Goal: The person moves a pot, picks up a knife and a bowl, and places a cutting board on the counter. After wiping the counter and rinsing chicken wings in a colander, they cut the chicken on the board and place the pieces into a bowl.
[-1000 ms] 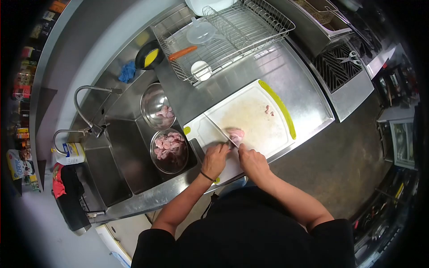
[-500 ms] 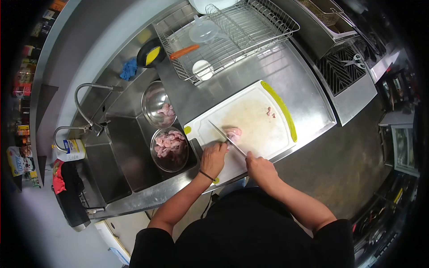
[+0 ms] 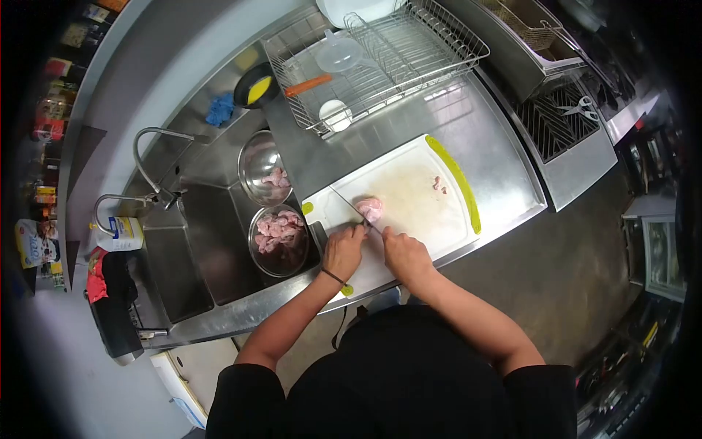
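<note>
A pink piece of raw chicken lies on the white cutting board, towards its left side. My right hand is closed around the handle of a knife, whose blade points up and left across the near edge of the meat. Close beside the blade, my left hand has its fingers bent and pressed together at the chicken's near end; the fingertips are partly hidden. Small meat scraps sit near the board's green right edge.
Left of the board, a steel bowl holds several raw chicken pieces, and another bowl behind it holds a few. Both are at the sink. A wire dish rack stands behind; scissors lie at the right.
The knife and my right hand have moved left and slightly away from me. The chicken piece has shifted a little left and turned. My left hand stays close to it.
</note>
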Available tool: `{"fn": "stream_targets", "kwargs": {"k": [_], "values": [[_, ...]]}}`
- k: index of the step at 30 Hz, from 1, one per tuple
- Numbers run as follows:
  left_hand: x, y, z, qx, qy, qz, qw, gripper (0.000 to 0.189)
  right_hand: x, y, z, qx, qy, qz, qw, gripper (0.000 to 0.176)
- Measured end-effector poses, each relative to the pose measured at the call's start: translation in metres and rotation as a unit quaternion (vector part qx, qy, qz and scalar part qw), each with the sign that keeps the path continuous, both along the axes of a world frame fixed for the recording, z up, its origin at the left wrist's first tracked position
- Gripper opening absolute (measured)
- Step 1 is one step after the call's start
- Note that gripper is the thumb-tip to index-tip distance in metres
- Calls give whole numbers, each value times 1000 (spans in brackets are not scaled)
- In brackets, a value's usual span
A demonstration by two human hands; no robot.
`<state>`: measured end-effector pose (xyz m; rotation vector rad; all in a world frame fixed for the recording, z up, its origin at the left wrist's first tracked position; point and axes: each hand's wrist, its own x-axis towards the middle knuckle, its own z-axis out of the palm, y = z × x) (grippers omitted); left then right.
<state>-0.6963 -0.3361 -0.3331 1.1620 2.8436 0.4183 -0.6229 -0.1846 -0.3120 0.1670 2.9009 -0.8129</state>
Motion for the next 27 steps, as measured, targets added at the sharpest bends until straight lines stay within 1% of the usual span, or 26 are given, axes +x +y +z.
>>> {"fn": "stream_targets", "kwargs": {"k": [1, 3, 4, 6, 7, 9, 10, 12, 13, 15, 19, 23, 25, 27], "values": [[1, 3, 9, 1, 7, 3, 1000, 12, 1, 3, -1, 1, 7, 3, 1000, 10], [2, 12, 28, -130, -38, 36, 990, 15, 4, 13, 1, -9, -10, 21, 1000, 12], [1, 17, 28, -127, -32, 38, 991, 15, 5, 17, 4, -6, -5, 23, 1000, 12], [-2, 26, 21, -24, 19, 39, 999, 19, 9, 25, 11, 26, -51, 9, 998, 12], [-4, 30, 17, -24, 16, 38, 999, 19, 10, 32, 13, 26, -53, 8, 998, 12], [-12, 38, 8, 99, 69, -18, 993, 19, 9, 50, 14, 6, -28, -43, 999, 15], [-12, 37, 3, 100, 67, -17, 993, 19, 9, 59, 10, 6, -30, -43, 999, 15], [-13, 34, -8, 219, 63, 28, 973, 20, 9, 73, 0, -31, 8, -66, 997, 18], [-12, 33, -13, 259, 32, 59, 964, 22, 9, 75, -4, -70, 6, -62, 996, 19], [-10, 30, -15, 265, 35, 54, 962, 21, 9, 71, 0, -61, 7, -59, 996, 18], [-7, 27, -15, 278, 24, 50, 959, 17, 3, 51, 49, -48, 13, -60, 997, 17], [-5, 24, -21, 303, 2, 24, 953, 16, 2, 42, 40, -43, 26, -40, 998, 13], [-5, 24, -21, 291, 11, 4, 957, 17, 5, 41, 25, 5, -51, 1, 999, 9], [-5, 23, -20, 292, 16, -4, 956, 17, 9, 39, 15, 21, -56, 4, 998, 10]]}}
